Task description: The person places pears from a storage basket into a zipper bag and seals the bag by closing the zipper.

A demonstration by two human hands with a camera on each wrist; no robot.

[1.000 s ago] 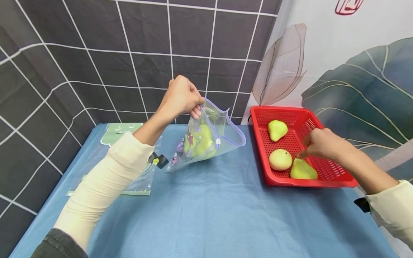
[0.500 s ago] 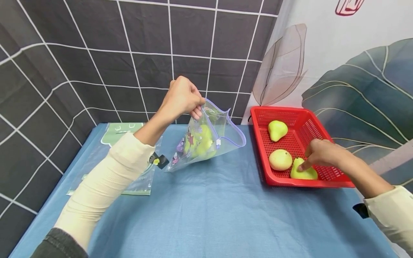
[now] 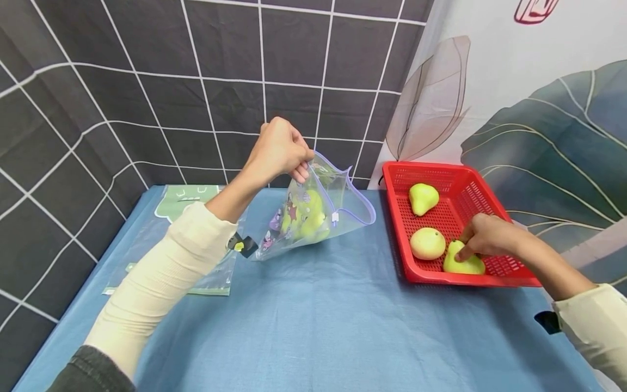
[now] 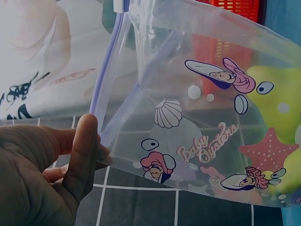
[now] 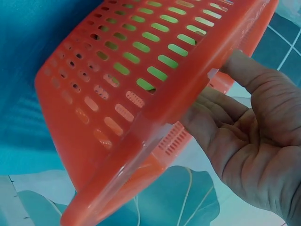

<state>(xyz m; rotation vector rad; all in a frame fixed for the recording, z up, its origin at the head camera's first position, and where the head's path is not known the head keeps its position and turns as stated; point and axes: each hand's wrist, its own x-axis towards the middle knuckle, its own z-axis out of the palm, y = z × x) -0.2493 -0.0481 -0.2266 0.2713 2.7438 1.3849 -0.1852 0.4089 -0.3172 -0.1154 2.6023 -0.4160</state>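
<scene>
We see the pear point(image 3: 463, 265) inside the red basket point(image 3: 495, 279), against its front wall, at the tabletop's point(image 3: 313, 326) back right corner. Its narrow end points towards the tabletop's back edge, slightly left, and its long axis slants down from there to the front right. The right hand point(image 3: 490, 235) grips it, thumb on the near side and fingers bent behind; the basket wall hides the fingertips from our right wrist view. Just left of it sits a round pale fruit point(image 3: 428, 243), and a second pear point(image 3: 423, 199) lies nearer the basket's back edge.

The left hand point(image 3: 281, 152) pinches the rim of a clear zip bag point(image 3: 351, 202) between thumb and fingers. We see the bag's mouth gaping rightwards to the basket, its closed end towards the front left, with yellow-green fruit point(image 3: 311, 220) inside. A flat bag point(image 3: 211, 284) lies by the tabletop's back left corner.
</scene>
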